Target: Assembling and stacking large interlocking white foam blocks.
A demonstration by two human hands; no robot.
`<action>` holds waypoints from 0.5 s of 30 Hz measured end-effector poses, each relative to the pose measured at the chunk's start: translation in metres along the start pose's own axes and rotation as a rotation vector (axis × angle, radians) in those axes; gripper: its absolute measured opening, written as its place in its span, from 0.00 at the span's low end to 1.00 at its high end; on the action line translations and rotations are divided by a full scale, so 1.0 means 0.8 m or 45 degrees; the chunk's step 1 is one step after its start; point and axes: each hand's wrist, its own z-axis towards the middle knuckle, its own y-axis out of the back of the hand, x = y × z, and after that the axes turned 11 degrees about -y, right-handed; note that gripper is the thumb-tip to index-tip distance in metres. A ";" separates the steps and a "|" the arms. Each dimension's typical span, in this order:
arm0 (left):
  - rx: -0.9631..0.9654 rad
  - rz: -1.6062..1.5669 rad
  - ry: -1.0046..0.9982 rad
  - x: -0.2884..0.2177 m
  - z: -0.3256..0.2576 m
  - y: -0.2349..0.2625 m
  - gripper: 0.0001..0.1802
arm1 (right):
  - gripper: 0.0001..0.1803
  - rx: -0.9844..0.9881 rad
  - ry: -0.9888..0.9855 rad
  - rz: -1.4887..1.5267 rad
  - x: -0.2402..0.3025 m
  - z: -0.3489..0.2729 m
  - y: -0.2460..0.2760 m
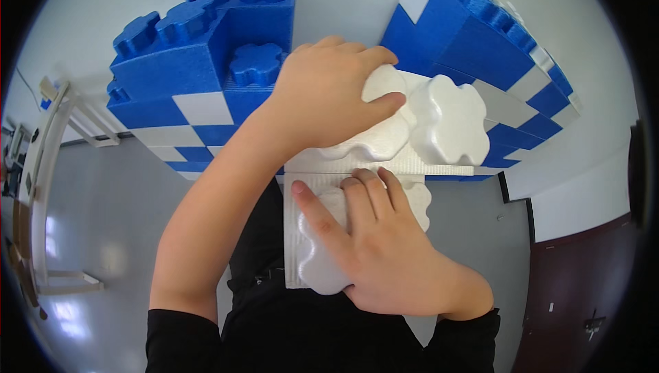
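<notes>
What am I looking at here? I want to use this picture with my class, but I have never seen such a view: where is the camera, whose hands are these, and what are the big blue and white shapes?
The camera sits on a person's head and looks down, with a wide fisheye lens that bends straight edges near the rim. The two bare hands are the wearer's own, reaching up from the lower edge.

In front stands a wall of large blue foam blocks with some white blocks mixed in, each topped with flower-shaped studs. It continues on the right.

The left hand presses down on a white foam block, its fingers wrapped over one stud. The right hand lies flat on the nearer part of the same white block, covering another stud. Below is a grey floor.
</notes>
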 end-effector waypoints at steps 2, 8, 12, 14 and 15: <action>-0.014 -0.002 0.015 0.002 -0.002 0.001 0.26 | 0.63 -0.001 0.015 0.015 0.001 0.004 0.002; -0.031 0.041 0.016 -0.001 0.000 -0.005 0.27 | 0.57 0.042 0.028 0.011 0.002 0.001 0.016; 0.018 0.054 0.033 0.000 -0.001 -0.006 0.28 | 0.57 0.092 0.001 0.007 0.006 -0.001 0.030; 0.020 0.064 0.032 0.001 -0.002 -0.005 0.28 | 0.57 0.112 -0.009 0.014 0.012 -0.007 0.046; -0.002 0.070 0.022 0.002 -0.003 -0.006 0.28 | 0.60 0.019 -0.024 0.037 0.019 -0.016 0.061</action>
